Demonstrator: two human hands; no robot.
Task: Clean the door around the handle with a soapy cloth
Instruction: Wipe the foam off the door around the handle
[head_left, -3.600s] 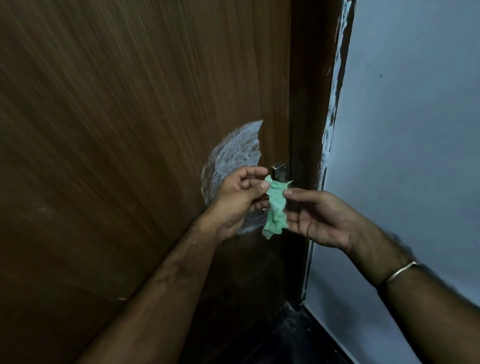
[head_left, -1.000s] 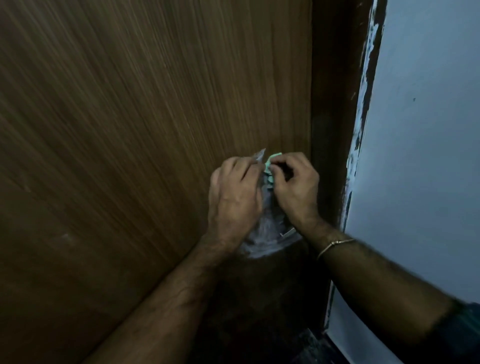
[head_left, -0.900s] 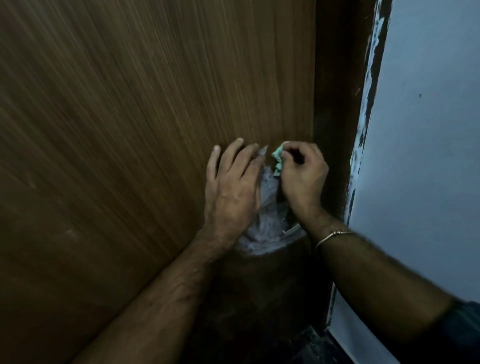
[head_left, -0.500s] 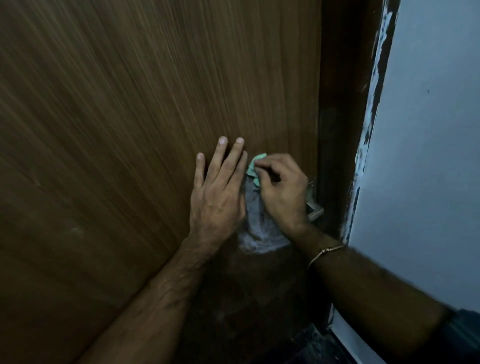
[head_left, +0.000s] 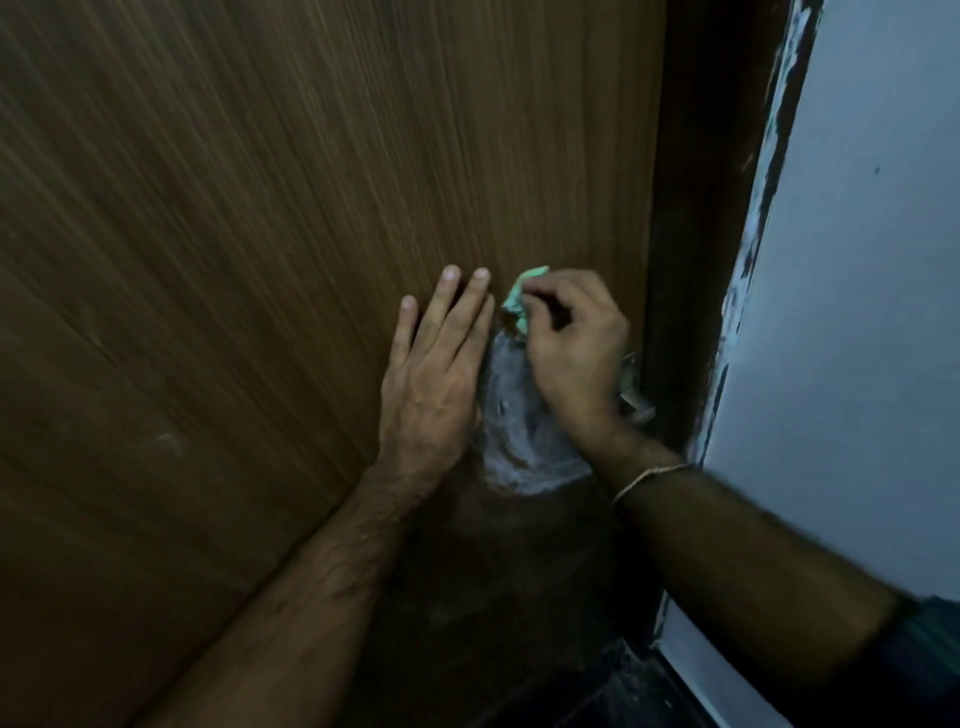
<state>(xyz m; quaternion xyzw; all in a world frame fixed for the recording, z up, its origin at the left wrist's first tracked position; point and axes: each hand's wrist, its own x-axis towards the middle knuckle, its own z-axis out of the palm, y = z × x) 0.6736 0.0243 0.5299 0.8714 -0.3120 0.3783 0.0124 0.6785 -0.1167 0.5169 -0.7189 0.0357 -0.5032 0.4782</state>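
Note:
A brown wooden door (head_left: 260, 260) fills the left and middle of the head view. My right hand (head_left: 571, 353) is closed around a bunched green cloth (head_left: 519, 301) and presses it against the door. White soapy foam (head_left: 519, 441) smears the wood below that hand. My left hand (head_left: 436, 374) lies flat on the door just left of the foam, fingers together and pointing up. A bit of the metal handle (head_left: 636, 402) shows behind my right wrist, near the door's edge; the rest is hidden.
The dark door frame (head_left: 701, 208) runs down the right of the door. Beyond it stands a pale blue wall (head_left: 857, 312) with chipped paint along its edge. Dark floor (head_left: 623, 691) shows at the bottom.
The cloth passed from both hands into my right hand alone, which rubs it on the door. My left hand flattened on the wood. Over the last half second, little has shifted.

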